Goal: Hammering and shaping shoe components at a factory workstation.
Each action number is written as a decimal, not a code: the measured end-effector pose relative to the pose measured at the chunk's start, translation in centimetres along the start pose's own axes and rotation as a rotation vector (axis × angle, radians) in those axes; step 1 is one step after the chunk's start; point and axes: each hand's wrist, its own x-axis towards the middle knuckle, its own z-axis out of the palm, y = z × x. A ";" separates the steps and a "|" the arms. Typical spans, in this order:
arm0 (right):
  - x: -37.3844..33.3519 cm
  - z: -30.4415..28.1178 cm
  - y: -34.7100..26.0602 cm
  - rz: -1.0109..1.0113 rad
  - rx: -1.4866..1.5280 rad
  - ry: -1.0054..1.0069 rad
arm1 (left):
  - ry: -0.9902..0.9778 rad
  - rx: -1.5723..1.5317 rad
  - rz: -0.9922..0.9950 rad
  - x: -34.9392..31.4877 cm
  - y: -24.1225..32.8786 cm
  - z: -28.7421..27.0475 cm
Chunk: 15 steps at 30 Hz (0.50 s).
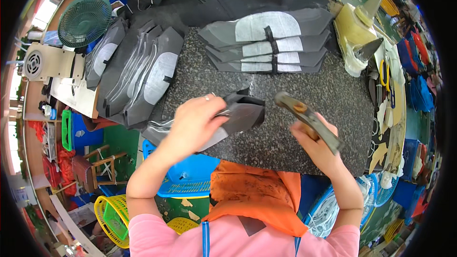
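My left hand (193, 123) is closed on a folded black sheet piece (243, 116), pressing it to the speckled dark work slab (285, 152). White edging shows along the piece's left side, partly hidden by my wrist. In my right hand (321, 145) is a hammer (304, 114) with a long metal head, raised over the slab to the right of the piece and apart from it. Beyond my hands lies a row of overlapping black pieces (309, 40) with whitish patches and small black tabs. Similar pieces (159, 76) overlap at the left.
A yellowish glue-type container (354, 26) stands at the far right, near yellow-handled scissors (384, 74). A green round fan (84, 20) stands at the far left. Below the slab's front edge are a blue basket (185, 176) and a yellow basket (112, 219). An orange apron (254, 190) covers my front.
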 end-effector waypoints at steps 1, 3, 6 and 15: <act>1.1 0.7 0.3 -0.264 -0.069 0.088 | 0.010 0.227 0.139 0.0 0.9 0.9; 3.7 2.0 0.6 -0.512 -0.137 0.191 | -0.064 0.209 0.278 -0.4 2.5 1.8; 5.5 2.5 0.1 -0.822 -0.353 0.229 | -0.138 0.132 0.357 -1.5 3.8 2.4; 6.6 0.6 0.3 -0.457 -0.321 -0.104 | -0.152 -0.113 0.278 -3.4 5.1 -2.6</act>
